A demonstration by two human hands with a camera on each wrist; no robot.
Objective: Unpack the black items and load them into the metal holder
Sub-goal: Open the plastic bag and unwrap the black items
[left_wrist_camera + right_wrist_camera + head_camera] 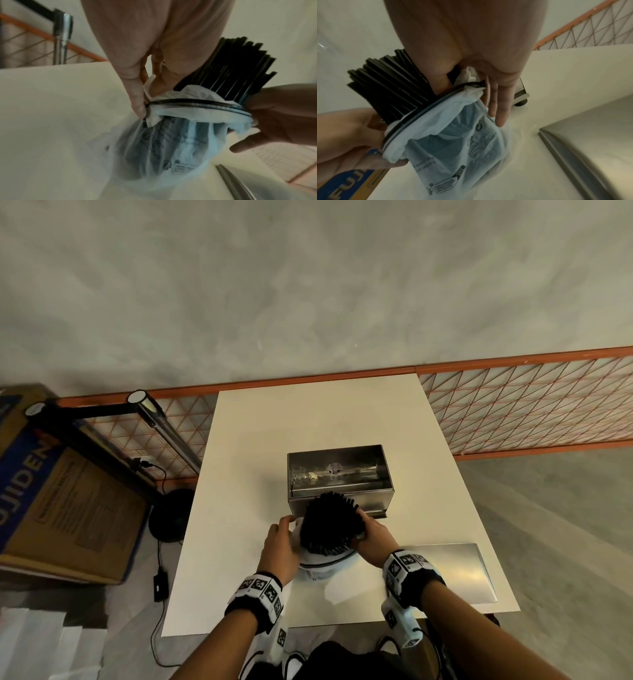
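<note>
At frame centre, both hands' grips hold the bag [317,568] mouth, left hand [279,546] and right hand [371,537] peeling it off the half-exposed black items [330,525]; the metal holder [339,474] just above appears unloaded.

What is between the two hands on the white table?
A bundle of black straws in a translucent plastic bag, held by left hand and right hand; head view.
</note>
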